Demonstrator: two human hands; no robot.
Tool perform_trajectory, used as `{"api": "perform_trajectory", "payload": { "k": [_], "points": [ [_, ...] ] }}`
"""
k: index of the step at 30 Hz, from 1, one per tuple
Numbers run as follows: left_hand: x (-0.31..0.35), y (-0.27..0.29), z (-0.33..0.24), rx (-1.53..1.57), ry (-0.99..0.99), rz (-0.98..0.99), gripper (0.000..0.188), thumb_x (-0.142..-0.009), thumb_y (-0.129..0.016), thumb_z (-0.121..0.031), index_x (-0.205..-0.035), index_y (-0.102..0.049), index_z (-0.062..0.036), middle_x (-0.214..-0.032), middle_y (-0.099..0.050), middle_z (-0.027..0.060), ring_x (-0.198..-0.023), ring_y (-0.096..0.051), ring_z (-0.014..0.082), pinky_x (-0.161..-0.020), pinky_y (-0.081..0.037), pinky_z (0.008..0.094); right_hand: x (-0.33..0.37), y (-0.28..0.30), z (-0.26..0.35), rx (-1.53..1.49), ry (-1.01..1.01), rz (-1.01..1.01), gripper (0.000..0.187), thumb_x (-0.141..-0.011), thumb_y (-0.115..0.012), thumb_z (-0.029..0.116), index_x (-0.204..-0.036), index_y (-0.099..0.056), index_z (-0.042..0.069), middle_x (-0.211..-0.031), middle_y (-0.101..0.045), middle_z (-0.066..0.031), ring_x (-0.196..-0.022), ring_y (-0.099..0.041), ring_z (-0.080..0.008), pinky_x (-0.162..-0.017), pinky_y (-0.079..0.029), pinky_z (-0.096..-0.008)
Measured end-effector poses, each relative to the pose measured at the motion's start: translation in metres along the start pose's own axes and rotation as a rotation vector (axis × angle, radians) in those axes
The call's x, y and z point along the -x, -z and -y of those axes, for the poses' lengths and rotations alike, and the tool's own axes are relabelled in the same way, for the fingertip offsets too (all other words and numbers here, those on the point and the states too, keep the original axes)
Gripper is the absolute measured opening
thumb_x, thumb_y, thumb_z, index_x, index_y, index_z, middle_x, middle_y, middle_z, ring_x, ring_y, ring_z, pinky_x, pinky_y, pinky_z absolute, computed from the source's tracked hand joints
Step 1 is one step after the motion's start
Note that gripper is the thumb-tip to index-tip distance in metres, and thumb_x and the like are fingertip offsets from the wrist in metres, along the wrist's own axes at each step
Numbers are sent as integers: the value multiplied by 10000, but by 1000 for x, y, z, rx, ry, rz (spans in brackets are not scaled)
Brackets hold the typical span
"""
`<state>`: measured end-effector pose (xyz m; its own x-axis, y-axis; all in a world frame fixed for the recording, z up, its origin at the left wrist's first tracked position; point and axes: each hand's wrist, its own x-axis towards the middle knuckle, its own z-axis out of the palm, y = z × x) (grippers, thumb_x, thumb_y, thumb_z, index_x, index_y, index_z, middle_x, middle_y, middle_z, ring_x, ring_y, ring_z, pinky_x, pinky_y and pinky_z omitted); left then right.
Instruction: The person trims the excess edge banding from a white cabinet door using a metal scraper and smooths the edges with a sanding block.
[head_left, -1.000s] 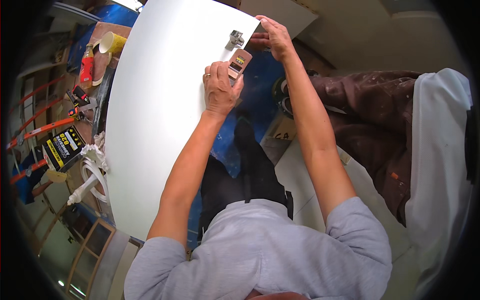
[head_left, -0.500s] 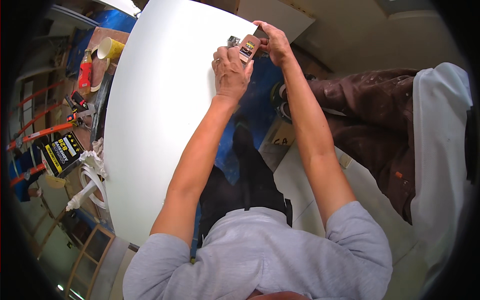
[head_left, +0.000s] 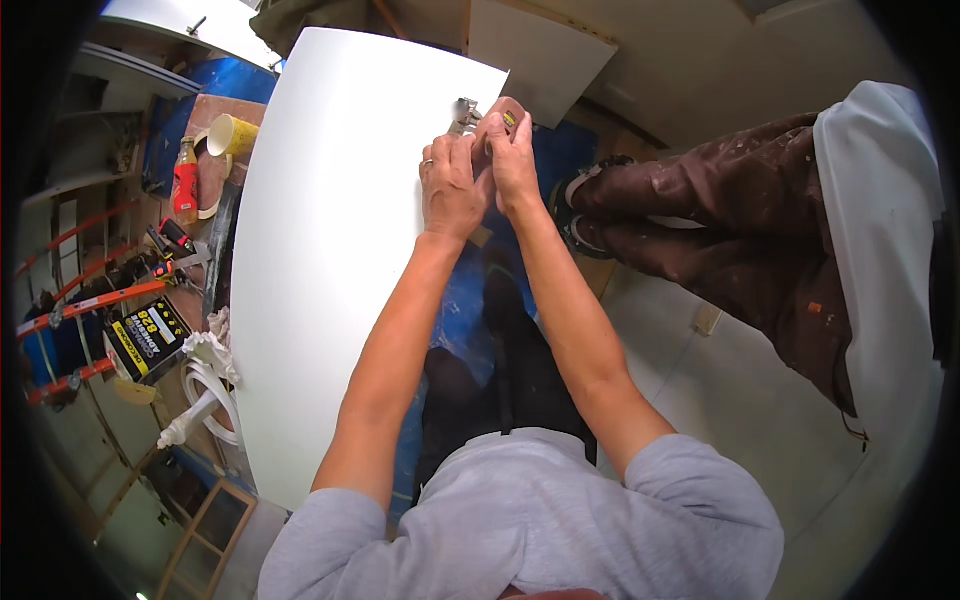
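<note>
A small brown block-like hand tool [head_left: 509,107], with a rounded end and a yellow-and-black label, is at the right edge of a large white panel [head_left: 320,230], close to the panel's far right corner. My right hand [head_left: 514,165] grips it from the right, fingers over its top. From the left, my left hand [head_left: 455,192], a ring on one finger, presses its thumb side against it with fingers bent. Just beyond the left fingertips is a shiny metal fitting [head_left: 465,113]; whether it belongs to the tool or the panel I cannot tell. The tool's underside is hidden.
Another person's brown trousers [head_left: 700,200] and pale top are on the right. Left of the panel are a yellow cup [head_left: 233,135], a red-labelled bottle [head_left: 185,182], a black-and-yellow tin [head_left: 146,338] and orange clamps [head_left: 90,308]. A blue sheet [head_left: 465,300] lies below.
My right hand has left the panel's corner and come onto the tool. The tool has turned and shifted slightly toward me. The whole view has shifted slightly.
</note>
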<state>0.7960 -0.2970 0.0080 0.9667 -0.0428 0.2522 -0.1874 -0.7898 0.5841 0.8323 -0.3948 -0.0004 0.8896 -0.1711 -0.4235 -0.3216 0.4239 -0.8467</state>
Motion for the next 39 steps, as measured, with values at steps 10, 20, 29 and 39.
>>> {"api": "perform_trajectory", "payload": {
  "k": [10, 20, 29, 39],
  "points": [
    [4, 136, 158, -341, -117, -286, 426, -801, -833, -165, -1168, -655, -42, -1212, -651, 147, -1169, -601, 350, -987, -494, 477, 54, -7, -38, 669, 432, -207, 817, -914, -651, 118, -1604, -239, -35, -1441, -435, -243, -1215, -586, -313, -1069, -479, -396],
    [58, 237, 274, -722, 177, -222, 534, -1001, -606, -505, -1355, -620, -106, -1400, -565, 178, -1288, -545, 387, -1033, -444, 577, 156, -48, -89, 103, 262, -329, 812, -966, -686, 117, -1593, -213, -91, -1393, -532, -157, -1205, -555, -188, -1040, -460, -293],
    [63, 222, 273, -831, 205, -233, 583, -1023, -541, -515, -1409, -567, -79, -1431, -540, 207, -1362, -486, 395, -1106, -376, 596, 142, -54, -101, 169, 347, -341, 799, -968, -676, 114, -1584, -223, -117, -1440, -520, -173, -1213, -556, -181, -1025, -466, -282],
    [64, 224, 270, -838, 177, -210, 576, -1043, -516, -499, -1416, -564, -63, -1433, -527, 210, -1391, -469, 371, -1122, -372, 564, 118, -55, -102, 146, 411, -348, 779, -970, -671, 114, -1581, -245, -113, -1379, -563, -173, -1153, -594, -178, -976, -495, -279]
  ]
}}
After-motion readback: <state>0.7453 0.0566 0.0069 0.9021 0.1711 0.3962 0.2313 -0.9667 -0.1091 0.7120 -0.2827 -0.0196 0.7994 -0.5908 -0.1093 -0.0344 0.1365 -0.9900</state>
